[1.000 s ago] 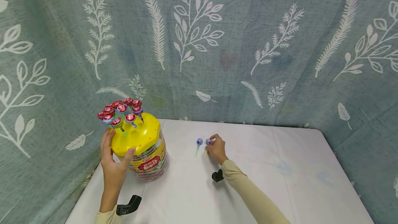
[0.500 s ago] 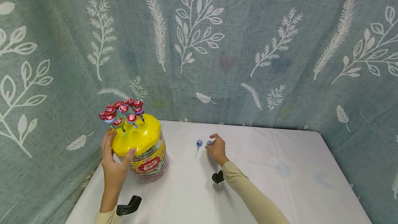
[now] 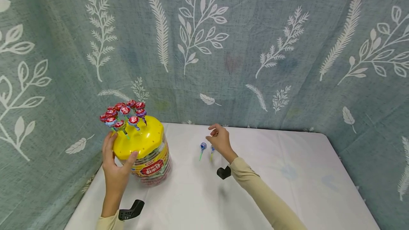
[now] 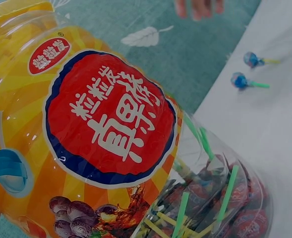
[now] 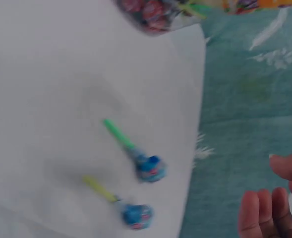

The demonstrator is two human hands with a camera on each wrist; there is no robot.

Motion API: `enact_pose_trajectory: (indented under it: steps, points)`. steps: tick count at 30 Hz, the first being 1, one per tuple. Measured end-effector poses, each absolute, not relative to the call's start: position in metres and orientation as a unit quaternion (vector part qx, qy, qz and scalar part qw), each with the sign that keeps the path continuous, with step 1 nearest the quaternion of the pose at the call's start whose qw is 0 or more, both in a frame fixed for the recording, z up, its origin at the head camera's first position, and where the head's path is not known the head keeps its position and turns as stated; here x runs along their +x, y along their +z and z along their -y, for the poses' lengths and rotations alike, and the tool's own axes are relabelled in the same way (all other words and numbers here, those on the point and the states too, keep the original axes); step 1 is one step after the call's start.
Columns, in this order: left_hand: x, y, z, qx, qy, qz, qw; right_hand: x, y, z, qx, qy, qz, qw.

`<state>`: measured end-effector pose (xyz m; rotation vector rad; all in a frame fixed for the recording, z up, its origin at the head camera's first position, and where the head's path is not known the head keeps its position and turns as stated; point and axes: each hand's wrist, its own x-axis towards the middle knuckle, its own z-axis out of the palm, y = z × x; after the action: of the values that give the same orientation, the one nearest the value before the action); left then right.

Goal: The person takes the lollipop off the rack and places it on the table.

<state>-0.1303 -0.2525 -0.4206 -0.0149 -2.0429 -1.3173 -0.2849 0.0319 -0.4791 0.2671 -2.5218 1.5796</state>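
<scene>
A clear jar (image 3: 152,168) with a yellow lid (image 3: 140,144) stands at the left of the table, several wrapped lollipops (image 3: 125,110) upright in its lid. My left hand (image 3: 115,175) grips the lid's rim from the near left side, thumb in front. Two blue-wrapped lollipops lie side by side on the cloth: one with a green stick (image 3: 203,147), one with a yellow stick (image 5: 137,216). Above them my right hand (image 3: 221,140) is raised with fingers loosely bent and nothing held. The left wrist view shows more lollipops (image 4: 195,193) inside the jar.
A white cloth (image 3: 255,173) covers the table. Behind it and at both sides hangs a grey-green curtain (image 3: 230,91) with white leaf prints. A black wrist device (image 3: 131,210) sits at my left wrist, another (image 3: 224,172) at my right.
My right hand has let go of the yellow-stick lollipop and risen up and away from it, leaving it on the cloth beside the other. My left hand has stayed on the lid.
</scene>
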Motion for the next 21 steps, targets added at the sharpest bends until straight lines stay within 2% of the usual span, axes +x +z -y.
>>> enact_pose_trajectory:
  steps: [8, 21]
  points:
    - [-0.131, -0.421, 0.252, -0.010, -0.509, 0.784, 0.354, -0.276, -0.437, -0.021, 0.155, 0.539, 0.825, 0.067]
    - [-0.132, -0.423, 0.254, -0.015, -0.507, 0.783, 0.359, -0.264, -0.398, -0.004, 0.215, 0.558, 0.799, 0.070]
